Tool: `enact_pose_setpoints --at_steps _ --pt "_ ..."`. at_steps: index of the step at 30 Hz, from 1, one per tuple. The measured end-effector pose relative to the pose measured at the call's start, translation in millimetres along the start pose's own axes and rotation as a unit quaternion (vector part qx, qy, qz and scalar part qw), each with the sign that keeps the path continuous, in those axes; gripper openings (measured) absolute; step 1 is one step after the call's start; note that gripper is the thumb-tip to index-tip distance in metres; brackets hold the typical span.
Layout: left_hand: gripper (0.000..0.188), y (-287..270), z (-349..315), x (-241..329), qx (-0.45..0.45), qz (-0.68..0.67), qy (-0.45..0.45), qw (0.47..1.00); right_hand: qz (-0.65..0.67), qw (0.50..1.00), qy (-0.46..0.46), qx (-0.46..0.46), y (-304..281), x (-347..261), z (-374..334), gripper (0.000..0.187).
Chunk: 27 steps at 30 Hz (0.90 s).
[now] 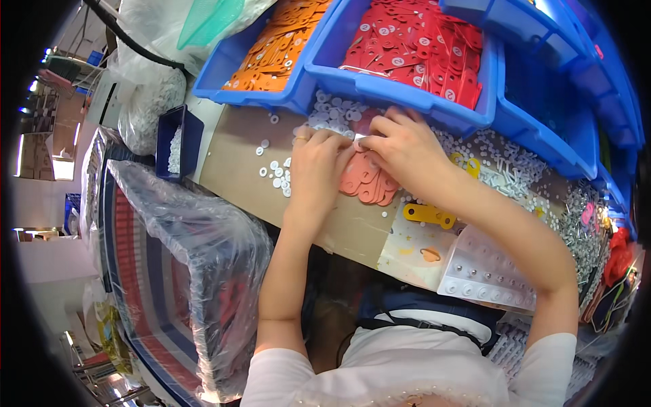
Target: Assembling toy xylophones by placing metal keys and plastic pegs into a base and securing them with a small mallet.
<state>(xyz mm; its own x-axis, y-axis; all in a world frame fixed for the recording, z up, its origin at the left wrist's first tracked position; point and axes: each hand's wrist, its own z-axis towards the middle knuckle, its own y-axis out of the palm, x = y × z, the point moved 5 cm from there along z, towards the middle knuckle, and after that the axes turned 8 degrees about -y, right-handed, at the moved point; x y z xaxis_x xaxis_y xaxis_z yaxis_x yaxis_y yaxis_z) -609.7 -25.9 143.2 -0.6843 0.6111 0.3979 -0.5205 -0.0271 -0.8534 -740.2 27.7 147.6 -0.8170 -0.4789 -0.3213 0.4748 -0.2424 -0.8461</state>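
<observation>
— Looking down from the head camera now: both hands are together at the middle of the brown cardboard work surface point(237, 159). What have you got on the left hand?

— My left hand point(315, 159) lies palm down, fingers pressed together and curled over the far edge of a small pile of salmon-red tags point(369, 183). A ring shows on one finger. I cannot tell exactly what the fingertips grip beneath.

— And the right?

— My right hand point(400, 146) comes in from the right, fingertips meeting the left hand's, pinching something small and pale just above the pile. It's too small for me to say what it is.

— Where's the pile sitting?

— On the cardboard, just near of the blue bin of red tags point(413, 44). To that bin's left stands a blue bin of orange tags point(274, 51).

— Anything loose around?

— White round discs point(278, 173) are scattered just left of my left hand, and more lie heaped at the far side under the bin's edge. A yellow strip with holes point(428, 215) lies near of the pile, to the right. A clear moulded tray point(485, 271) sits at the near right edge. Far left, a small dark blue box of white pieces point(178, 142).
</observation>
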Motion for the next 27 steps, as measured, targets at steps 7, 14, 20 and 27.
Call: enact_pose_setpoints --at_steps 7,14,20,27 --pt "0.009 -14 -6 7 0.045 0.122 0.124 0.984 -0.166 0.984 -0.035 -0.056 13 -7 1 0.022" --pt "0.015 -50 -83 22 0.158 0.139 0.028 0.977 -0.047 0.997 -0.059 0.025 35 -6 20 0.012" --pt "0.012 -27 -97 6 0.024 -0.033 -0.102 0.994 -0.128 0.987 -0.094 0.003 52 -19 45 0.007" --pt "0.011 -14 -98 2 0.044 -0.096 -0.097 0.990 0.110 0.988 0.084 0.070 -41 -28 -27 0.007"
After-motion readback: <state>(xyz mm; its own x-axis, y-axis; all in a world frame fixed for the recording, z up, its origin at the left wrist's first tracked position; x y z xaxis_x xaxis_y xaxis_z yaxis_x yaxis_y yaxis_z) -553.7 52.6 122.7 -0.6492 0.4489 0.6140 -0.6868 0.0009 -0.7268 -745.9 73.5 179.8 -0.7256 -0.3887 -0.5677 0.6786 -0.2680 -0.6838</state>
